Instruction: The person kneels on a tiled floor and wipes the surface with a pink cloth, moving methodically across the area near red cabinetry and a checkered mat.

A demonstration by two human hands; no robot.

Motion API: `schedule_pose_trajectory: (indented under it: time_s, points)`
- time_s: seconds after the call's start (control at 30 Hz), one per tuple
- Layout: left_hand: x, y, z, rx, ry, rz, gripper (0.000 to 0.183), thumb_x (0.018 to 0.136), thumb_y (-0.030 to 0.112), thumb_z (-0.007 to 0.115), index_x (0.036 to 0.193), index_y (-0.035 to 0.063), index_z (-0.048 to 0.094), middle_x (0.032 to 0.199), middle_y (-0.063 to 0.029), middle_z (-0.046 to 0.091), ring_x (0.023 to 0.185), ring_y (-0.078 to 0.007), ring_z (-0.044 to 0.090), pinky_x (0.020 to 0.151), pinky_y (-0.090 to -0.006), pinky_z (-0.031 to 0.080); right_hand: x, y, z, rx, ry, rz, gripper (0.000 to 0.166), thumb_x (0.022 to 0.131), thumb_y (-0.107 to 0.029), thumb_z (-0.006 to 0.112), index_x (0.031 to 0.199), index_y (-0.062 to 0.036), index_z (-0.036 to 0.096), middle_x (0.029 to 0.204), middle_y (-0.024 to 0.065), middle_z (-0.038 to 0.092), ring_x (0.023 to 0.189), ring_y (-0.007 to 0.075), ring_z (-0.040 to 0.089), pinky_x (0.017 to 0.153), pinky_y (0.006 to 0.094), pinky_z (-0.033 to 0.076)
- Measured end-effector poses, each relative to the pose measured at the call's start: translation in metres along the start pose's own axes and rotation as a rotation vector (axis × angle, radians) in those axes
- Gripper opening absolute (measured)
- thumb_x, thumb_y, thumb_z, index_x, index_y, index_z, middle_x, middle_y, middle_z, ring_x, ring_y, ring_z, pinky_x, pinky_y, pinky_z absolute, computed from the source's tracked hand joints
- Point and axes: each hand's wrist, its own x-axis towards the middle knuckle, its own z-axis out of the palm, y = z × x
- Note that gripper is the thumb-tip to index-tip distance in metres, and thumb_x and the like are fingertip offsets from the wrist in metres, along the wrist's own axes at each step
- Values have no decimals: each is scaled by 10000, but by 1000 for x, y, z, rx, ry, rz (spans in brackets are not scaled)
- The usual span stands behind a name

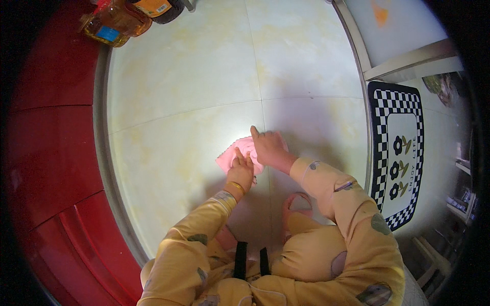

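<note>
A crumpled pink cloth with a zigzag-cut edge lies on the pale tiled floor. My right hand presses down over its right side, fingers curled into the folds and one digit pointing out past the cloth. From the near side my left hand, with a gold-coloured bracelet at the wrist, rests its outstretched fingers on the cloth's bunched middle. Whether those left fingers pinch the fabric is hidden. Both arms wear yellow patterned sleeves.
Glossy red cabinet fronts line the left. Bottles of amber liquid stand at the upper left. A metal door track runs along the right, with a checkered mat beyond it. My pink slippers are close below the hands.
</note>
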Motion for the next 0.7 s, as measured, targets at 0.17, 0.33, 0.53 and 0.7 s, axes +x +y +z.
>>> schedule_pose_trajectory:
  time_s: [0.17,0.33,0.53,0.7]
  points:
    - [-3,-1,16,24,85,-19,950,678,326,785,1426,-36,324,1450,-412,193,1119,-393,530,786,-387,560,7,-2,-13,39,-64,26,677,696,-177,732,1268,-24,404,858,148,680,819,316,665,690,449,499]
    - [0,-1,6,-8,37,-20,951,666,329,793,1432,-4,338,1457,-398,199,1111,-386,531,804,-406,551,1,7,-1,67,-16,-47,571,727,-224,717,1206,-45,463,847,151,680,808,321,673,718,462,500]
    - [-2,-20,-4,-52,71,25,952,624,280,823,1439,116,359,1462,-225,347,1143,-384,513,825,-437,545,-17,16,15,340,61,-157,436,746,-152,639,1173,-87,576,1090,154,615,1029,347,589,888,454,455]
    - [52,-63,-74,-91,236,-110,925,590,230,835,1407,201,402,1404,-113,440,1139,-378,513,871,-431,527,56,28,-25,460,448,-272,418,728,-70,625,1140,-138,637,1042,129,582,999,322,573,859,402,475]
